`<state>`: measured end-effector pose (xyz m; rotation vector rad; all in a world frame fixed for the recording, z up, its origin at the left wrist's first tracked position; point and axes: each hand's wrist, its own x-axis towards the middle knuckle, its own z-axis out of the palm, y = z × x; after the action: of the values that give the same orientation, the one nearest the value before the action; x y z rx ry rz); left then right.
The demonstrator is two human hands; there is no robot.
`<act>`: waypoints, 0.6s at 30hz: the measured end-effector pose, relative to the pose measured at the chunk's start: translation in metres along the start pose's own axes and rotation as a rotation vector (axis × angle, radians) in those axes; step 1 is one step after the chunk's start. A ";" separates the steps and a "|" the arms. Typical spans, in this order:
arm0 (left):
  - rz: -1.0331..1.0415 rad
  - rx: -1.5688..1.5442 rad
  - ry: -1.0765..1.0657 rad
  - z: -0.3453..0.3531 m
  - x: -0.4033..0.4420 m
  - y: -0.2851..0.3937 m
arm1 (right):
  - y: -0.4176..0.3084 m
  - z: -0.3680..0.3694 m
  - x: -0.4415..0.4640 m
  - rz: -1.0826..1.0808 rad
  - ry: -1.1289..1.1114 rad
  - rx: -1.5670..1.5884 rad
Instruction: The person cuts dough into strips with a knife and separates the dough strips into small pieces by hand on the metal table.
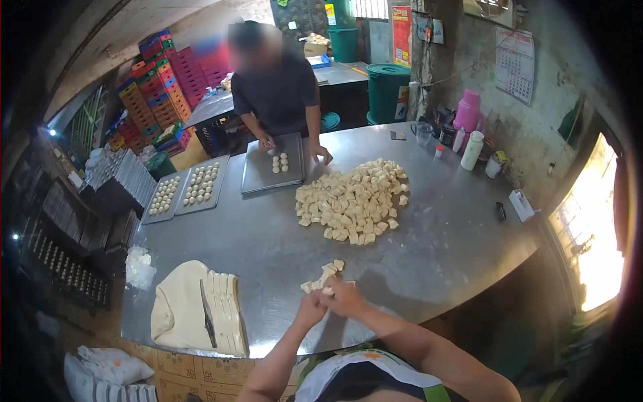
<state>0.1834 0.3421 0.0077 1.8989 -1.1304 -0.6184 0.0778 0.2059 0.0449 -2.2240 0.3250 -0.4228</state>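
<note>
My left hand (pixel 311 310) and my right hand (pixel 344 299) meet low over the steel table, fingers closed on a small bit of pale dough (pixel 327 291). Just beyond them lie loose dough pieces (pixel 328 271), partly hidden by my right hand. A large heap of cut dough pieces (pixel 351 197) is farther up the table. To the left rests a dough slab (pixel 179 305), its right side cut into long strips (pixel 224 305). A knife (pixel 207 315) lies along the slab between the uncut part and the strips.
Across the steel table (pixel 268 241), a person (pixel 274 94) handles dough balls on a stacked tray (pixel 258 171). Two trays of balls (pixel 203 184) stand left, near a plastic bag (pixel 139 268). Jugs and a flask (pixel 472 150) line the right edge.
</note>
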 end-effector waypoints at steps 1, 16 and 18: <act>-0.036 0.139 -0.127 0.000 -0.002 0.005 | 0.011 0.005 0.005 0.195 -0.069 -0.097; 0.218 -0.273 -0.005 -0.034 0.009 -0.036 | -0.007 0.056 -0.004 0.011 0.160 0.048; 0.099 -0.291 -0.111 -0.033 0.003 -0.036 | -0.008 0.056 -0.004 0.222 0.185 -0.049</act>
<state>0.2262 0.3620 -0.0045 1.5682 -1.1294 -0.7954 0.0974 0.2508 0.0165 -2.1697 0.6804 -0.5047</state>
